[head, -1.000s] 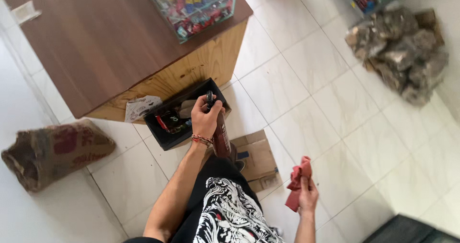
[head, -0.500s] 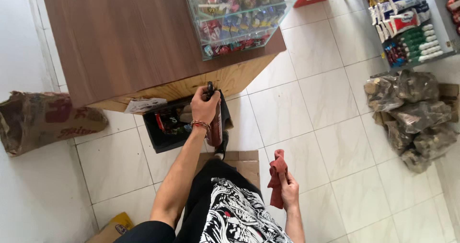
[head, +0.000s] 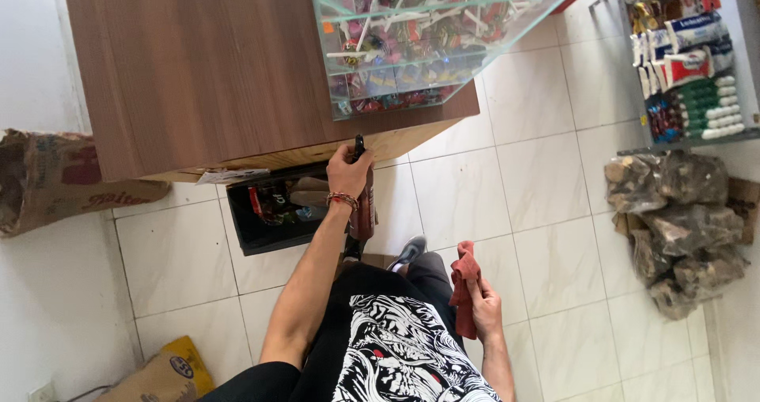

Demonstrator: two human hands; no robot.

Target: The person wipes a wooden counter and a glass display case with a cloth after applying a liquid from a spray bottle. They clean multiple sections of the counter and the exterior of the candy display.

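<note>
Beside the wooden counter (head: 198, 69) | our left hand (head: 347, 172) clamps a dark bottle (head: 364, 204) by its neck over the black box (head: 261, 228) | likely rigid, heavy, slick glass; grip high | right hand (head: 484, 311) closed on soft red cloth (head: 463, 291), light, bunchable.

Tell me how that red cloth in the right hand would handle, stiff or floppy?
Probably floppy: the red cloth hangs in soft folds from the right hand. Likely light too, since a loose one-handed grip holds it. It seems unlikely to slip or roll.
</note>
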